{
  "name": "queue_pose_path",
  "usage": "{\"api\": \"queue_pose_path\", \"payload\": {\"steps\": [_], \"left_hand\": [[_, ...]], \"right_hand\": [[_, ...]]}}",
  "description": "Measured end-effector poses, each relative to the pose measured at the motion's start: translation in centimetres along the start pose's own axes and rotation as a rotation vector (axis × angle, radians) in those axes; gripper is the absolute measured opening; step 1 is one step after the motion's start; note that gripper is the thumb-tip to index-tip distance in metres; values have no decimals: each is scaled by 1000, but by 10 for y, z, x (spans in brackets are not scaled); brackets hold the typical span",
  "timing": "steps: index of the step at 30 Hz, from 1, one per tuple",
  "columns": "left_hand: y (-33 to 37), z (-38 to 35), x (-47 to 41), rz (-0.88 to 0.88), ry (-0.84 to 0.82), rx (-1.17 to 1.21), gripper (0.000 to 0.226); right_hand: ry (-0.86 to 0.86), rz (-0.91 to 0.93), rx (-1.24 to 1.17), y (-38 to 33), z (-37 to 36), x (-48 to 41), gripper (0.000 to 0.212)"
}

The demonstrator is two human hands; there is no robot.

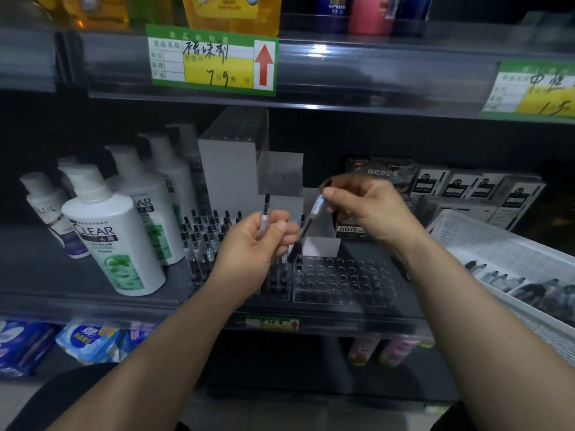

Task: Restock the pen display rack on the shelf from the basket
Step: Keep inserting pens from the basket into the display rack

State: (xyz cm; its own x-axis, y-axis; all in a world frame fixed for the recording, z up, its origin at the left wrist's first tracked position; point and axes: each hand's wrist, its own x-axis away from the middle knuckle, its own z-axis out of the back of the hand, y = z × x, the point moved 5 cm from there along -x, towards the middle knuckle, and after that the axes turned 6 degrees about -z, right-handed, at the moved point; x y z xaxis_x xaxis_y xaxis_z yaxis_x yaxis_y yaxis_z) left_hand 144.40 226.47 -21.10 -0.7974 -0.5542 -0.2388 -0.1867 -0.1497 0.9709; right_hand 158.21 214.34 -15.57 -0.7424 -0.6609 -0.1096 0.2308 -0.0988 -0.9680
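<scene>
A clear pen display rack (342, 283) with rows of round holes stands on the middle shelf. Its left section (205, 237) holds several upright black-capped pens, and its right section shows open holes. My left hand (252, 244) grips one pen (266, 209) upright above the rack's middle. My right hand (370, 209) pinches a second pen (308, 225), tilted, with its dark tip just above a hole at the right section's back left corner. A white perforated basket (485, 241) at the right holds several more pens (504, 279).
White shampoo pump bottles (115, 237) crowd the shelf left of the rack. Boxed pen packs (473, 188) stand behind on the right. A grey card divider (230, 172) rises behind the rack. The shelf above carries price tags (213, 62). Packaged goods (84, 340) lie on the lower shelf.
</scene>
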Motion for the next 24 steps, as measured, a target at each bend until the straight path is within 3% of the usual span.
{"api": "queue_pose_path", "payload": {"steps": [4, 8, 13, 17, 24], "left_hand": [[10, 4, 0, -100, 6, -72, 15], [10, 3, -2, -97, -18, -107, 20], [14, 2, -2, -74, -31, -20, 38], [16, 0, -1, -38, -41, 100, 20], [15, 2, -1, -101, -10, 79, 25]], "right_hand": [[161, 0, 69, 7, 17, -5, 8], [232, 47, 314, 16, 11, -8, 6], [206, 80, 451, 31, -1, -12, 8], [177, 108, 562, 39, -11, -12, 13], [121, 110, 677, 50, -21, -10, 16]]}}
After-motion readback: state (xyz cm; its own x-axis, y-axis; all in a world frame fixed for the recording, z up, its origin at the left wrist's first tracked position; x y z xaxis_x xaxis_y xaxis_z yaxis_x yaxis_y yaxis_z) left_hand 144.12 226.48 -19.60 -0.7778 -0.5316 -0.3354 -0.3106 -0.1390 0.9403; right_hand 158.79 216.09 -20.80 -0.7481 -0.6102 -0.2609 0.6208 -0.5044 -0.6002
